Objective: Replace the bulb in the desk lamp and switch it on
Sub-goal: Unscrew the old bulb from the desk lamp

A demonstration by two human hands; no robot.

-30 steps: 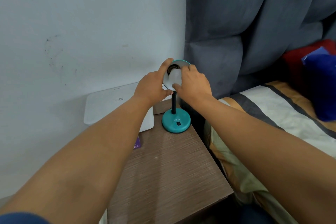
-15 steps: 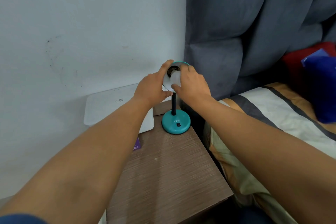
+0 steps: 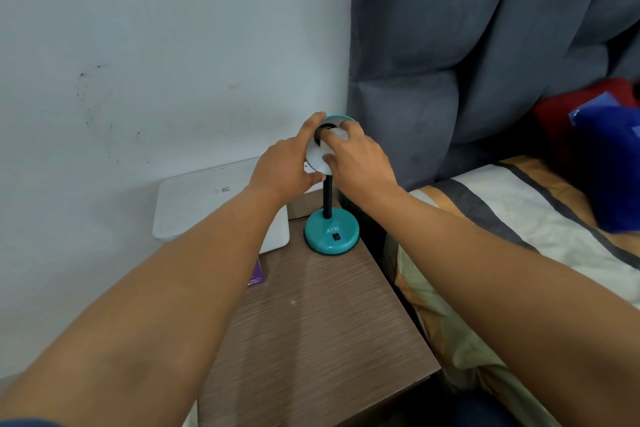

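Bulb (image 3: pixel 337 135) between both hands

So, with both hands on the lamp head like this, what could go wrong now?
1. The lamp stands at the back right corner of the bedside table; a sideways push while the right hand turns the bulb might tip it off.
2. The right hand hides most of the bulb, so it could go in crooked unnoticed.
3. The left hand grips only the shade, which may swivel.

brown wood-grain nightstand (image 3: pixel 311 340), teal desk lamp (image 3: pixel 331 230) at back, white box (image 3: pixel 207 204), purple card (image 3: pixel 257 276)
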